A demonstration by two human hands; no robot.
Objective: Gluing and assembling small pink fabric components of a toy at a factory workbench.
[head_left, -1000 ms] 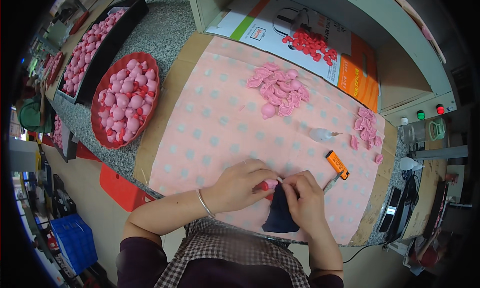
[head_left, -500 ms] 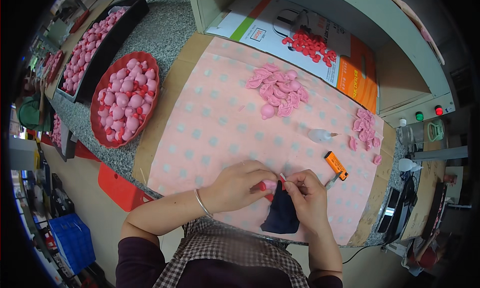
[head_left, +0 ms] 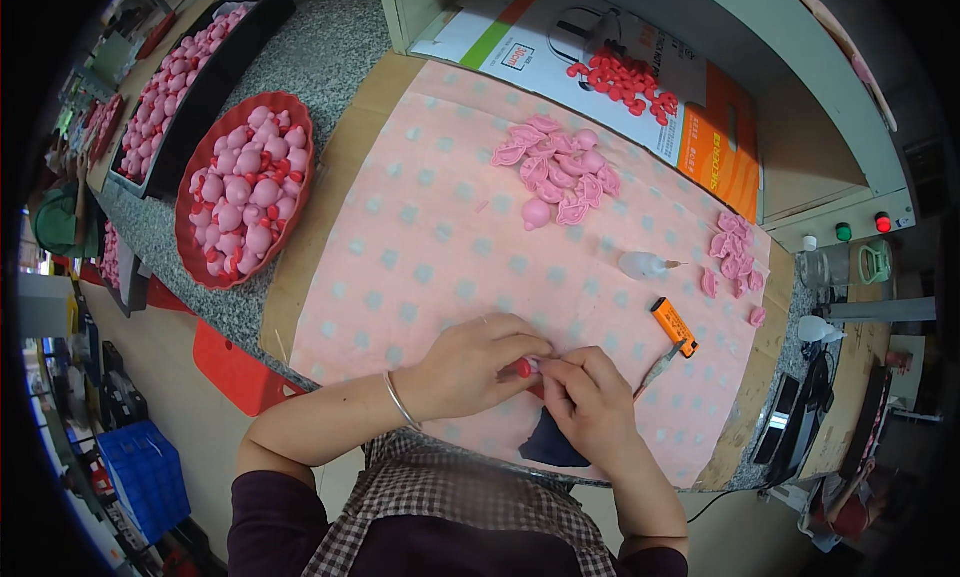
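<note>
Head view: one small red part (head_left: 524, 368) is pinched betw. left hand (head_left: 468, 365) & right hand (head_left: 592, 407), both closed on it, over pink dotted cloth (head_left: 420, 267); one orange cutter (head_left: 673, 326), one glue bottle (head_left: 643, 266) nearby.

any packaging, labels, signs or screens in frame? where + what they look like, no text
Flat printed carton: far edge of the pink cloth, under red parts; white with green, orange stripes, orange right end.
Small screen: right table edge, dark slab with a lit strip, too small to tell more.
Orange cutter: on the cloth right of the hands, dark mark on its side, unreadable.
No signs seen.
</note>
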